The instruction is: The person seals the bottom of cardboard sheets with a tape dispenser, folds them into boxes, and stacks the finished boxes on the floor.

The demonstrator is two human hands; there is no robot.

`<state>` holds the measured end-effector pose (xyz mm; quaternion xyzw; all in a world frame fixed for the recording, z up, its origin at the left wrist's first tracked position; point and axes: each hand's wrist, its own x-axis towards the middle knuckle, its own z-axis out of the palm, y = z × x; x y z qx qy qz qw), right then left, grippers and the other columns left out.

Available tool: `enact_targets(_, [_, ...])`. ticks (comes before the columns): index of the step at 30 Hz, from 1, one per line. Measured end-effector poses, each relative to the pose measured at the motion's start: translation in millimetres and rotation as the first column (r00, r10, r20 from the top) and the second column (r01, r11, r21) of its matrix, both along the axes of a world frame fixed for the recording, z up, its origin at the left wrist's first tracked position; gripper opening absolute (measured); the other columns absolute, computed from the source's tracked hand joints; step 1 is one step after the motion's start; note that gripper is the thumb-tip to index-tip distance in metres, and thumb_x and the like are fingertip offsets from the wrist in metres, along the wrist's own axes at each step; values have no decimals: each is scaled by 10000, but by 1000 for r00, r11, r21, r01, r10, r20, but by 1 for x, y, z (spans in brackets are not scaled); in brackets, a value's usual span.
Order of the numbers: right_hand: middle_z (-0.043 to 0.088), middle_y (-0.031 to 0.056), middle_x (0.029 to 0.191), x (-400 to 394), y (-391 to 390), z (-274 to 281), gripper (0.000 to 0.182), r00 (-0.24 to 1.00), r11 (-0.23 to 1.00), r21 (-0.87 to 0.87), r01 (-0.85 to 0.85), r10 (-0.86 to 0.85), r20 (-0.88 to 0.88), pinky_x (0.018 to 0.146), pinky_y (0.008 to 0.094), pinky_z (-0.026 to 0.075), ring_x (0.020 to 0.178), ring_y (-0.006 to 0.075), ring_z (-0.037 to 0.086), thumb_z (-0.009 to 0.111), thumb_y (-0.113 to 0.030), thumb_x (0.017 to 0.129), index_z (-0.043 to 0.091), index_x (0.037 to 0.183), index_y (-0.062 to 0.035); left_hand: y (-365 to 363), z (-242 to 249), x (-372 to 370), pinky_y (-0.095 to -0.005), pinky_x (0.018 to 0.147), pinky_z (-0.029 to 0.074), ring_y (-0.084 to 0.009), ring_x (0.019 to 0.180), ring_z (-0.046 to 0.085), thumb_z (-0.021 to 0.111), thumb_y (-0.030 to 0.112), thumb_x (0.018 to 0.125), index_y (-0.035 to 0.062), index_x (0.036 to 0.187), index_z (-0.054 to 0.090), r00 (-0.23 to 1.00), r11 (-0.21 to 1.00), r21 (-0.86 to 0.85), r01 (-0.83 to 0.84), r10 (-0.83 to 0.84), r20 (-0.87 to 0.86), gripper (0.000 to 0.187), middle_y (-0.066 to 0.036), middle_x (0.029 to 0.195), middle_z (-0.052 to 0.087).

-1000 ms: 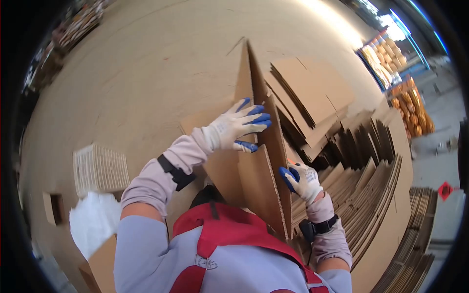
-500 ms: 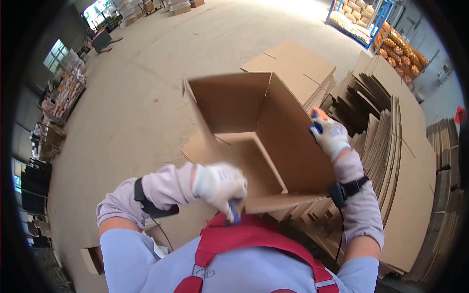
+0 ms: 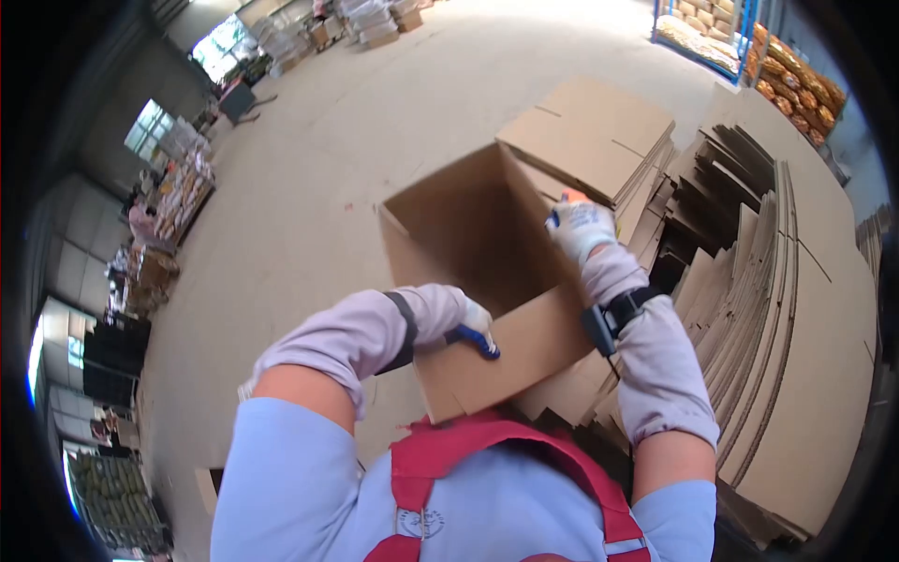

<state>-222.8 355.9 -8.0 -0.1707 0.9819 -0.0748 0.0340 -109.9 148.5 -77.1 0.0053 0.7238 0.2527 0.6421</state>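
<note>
An open-topped cardboard box [image 3: 510, 351] stands tilted in front of me, its near wall close to my red apron [image 3: 487, 438]. My left hand [image 3: 476, 323], in a white glove with blue fingertips, grips the top edge of that near wall, fingers over the outer face. At the right wall's top edge is my right hand [image 3: 585, 229], gloved alike and closed around a small orange object [image 3: 574, 196]; its kind is mostly hidden by the fingers. The inside of the box is in shadow.
Flat cardboard sheets [image 3: 590, 131] are stacked beyond the box. A long row of folded cardboard [image 3: 749, 309] leans along my right. Farther off stand a blue rack [image 3: 698, 51], orange-brown sacks [image 3: 796, 89] and loaded carts [image 3: 183, 201] on the left.
The box has turned and its near wall now faces up toward me. My left hand has moved from the near corner onto that wall's edge. My right hand has shifted left with the orange object.
</note>
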Motion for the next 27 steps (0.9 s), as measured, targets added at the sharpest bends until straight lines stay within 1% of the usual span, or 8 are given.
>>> enact_targets(3, [676, 132, 1073, 9, -5, 4, 310, 997, 999, 27, -35, 33, 70, 774, 479, 527, 982, 303, 667, 497, -316, 875, 712, 1019, -143, 31, -4, -17, -417, 795, 524, -315, 911, 665, 714, 603, 748, 37, 1017, 711, 715, 770, -414, 485, -622, -319, 627, -124, 952, 705])
enact_targets(9, [680, 137, 1054, 13, -3, -2, 319, 999, 998, 64, -20, 18, 41, 794, 479, 514, 978, 294, 663, 484, -344, 901, 682, 1068, -158, 29, 22, -51, -464, 854, 505, -336, 986, 649, 736, 527, 728, 104, 1041, 700, 508, 770, -393, 502, -631, -586, 527, -136, 990, 696])
enact_targets(12, [703, 132, 974, 10, -4, -1, 320, 1000, 999, 48, -18, 18, 3, 773, 463, 512, 903, 304, 677, 488, -377, 906, 675, 1039, -154, -63, 75, -109, -478, 926, 460, -327, 1052, 609, 712, 480, 747, 128, 1094, 649, -520, 904, -421, -69, -393, -759, 498, -126, 1132, 653])
enact_targets(14, [704, 133, 981, 8, -8, 2, 310, 1000, 999, 44, -12, 13, -24, 782, 467, 512, 918, 288, 678, 480, -371, 910, 675, 1014, -153, -122, 92, -128, -463, 936, 458, -342, 1096, 595, 684, 504, 782, 103, 1166, 617, 125, 786, -304, -538, -283, -951, 559, -144, 1151, 650])
enact_targets(18, [694, 128, 924, 17, -28, -4, 290, 999, 992, 126, -18, 22, -29, 736, 474, 503, 857, 307, 676, 502, -368, 904, 666, 993, -146, -92, 58, -74, -422, 942, 466, -348, 1145, 574, 687, 495, 794, 30, 1251, 560, 599, 880, -456, 136, -440, -669, 664, -185, 1158, 640])
enact_targets(24, [590, 126, 951, 72, -91, -78, 275, 938, 974, 124, -188, 216, -273, 754, 443, 434, 879, 297, 581, 601, -375, 851, 651, 1003, -152, -113, 72, -61, -427, 993, 433, -344, 1201, 535, 662, 436, 837, 69, 1191, 628, 692, 972, -214, 95, -218, -688, 510, -183, 1289, 573])
enact_targets(26, [568, 106, 964, 83, -78, -113, 273, 949, 963, 42, -267, 270, -164, 753, 435, 422, 932, 291, 565, 659, -334, 784, 651, 1036, -228, -164, 49, -66, -468, 1031, 380, -349, 1227, 511, 619, 427, 877, 70, 1206, 622, -90, 943, -267, -201, -289, -953, 486, -191, 1301, 564])
enact_targets(27, [565, 101, 954, 82, -72, -117, 285, 947, 967, 19, -253, 252, -197, 750, 436, 421, 923, 290, 563, 664, -310, 772, 653, 1048, -241, -182, 42, -76, -476, 1051, 349, -346, 1244, 495, 595, 436, 892, 72, 1226, 610, -151, 888, -230, -398, -311, -938, 494, -194, 1308, 558])
